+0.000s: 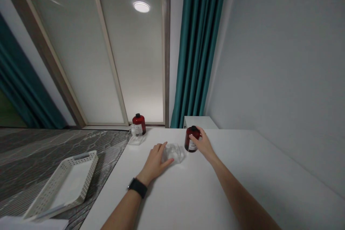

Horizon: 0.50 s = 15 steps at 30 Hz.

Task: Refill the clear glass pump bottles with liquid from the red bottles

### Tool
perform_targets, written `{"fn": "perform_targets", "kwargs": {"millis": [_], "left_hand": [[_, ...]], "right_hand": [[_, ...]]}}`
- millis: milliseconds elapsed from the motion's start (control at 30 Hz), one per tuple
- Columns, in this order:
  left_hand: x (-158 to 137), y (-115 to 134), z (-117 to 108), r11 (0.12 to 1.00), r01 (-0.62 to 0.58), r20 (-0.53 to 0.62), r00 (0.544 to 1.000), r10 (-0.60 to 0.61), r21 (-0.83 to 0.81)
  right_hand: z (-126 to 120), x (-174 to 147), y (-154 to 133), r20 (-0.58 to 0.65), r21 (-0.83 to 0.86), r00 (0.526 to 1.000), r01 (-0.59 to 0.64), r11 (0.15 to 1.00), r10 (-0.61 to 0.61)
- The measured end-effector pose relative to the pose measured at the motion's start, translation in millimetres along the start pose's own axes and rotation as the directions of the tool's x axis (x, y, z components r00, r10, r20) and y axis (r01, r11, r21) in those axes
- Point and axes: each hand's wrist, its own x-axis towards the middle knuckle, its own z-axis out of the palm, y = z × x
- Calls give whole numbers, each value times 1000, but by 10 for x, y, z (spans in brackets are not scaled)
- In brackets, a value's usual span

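Observation:
On the white table, my right hand grips a dark red bottle with a black cap and a white label. The bottle stands upright near the far edge. Just left of it lies a crumpled-looking clear plastic piece, whose exact kind I cannot make out. My left hand has its thumb and fingers around the left side of this plastic. A second red bottle stands upright at the far left corner, with another clear plastic piece in front of it.
A white perforated basket sits lower left, beyond the table's left edge, over a grey striped surface. A small white cabinet stands behind the table. Teal curtains and frosted sliding doors are at the back; a wall borders the right.

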Motion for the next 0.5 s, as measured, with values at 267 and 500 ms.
{"fn": "perform_targets", "kwargs": {"millis": [267,500], "left_hand": [[0,-42,26,999,39,-39,998,-40,-26],[1,-77,77,995,59,-30,998,-62,-83]], "right_hand": [[-204,-237,-240,225,158,974,-17,987,-19],[-325,-521,-394,486,342,873,-140,929,-48]]}}
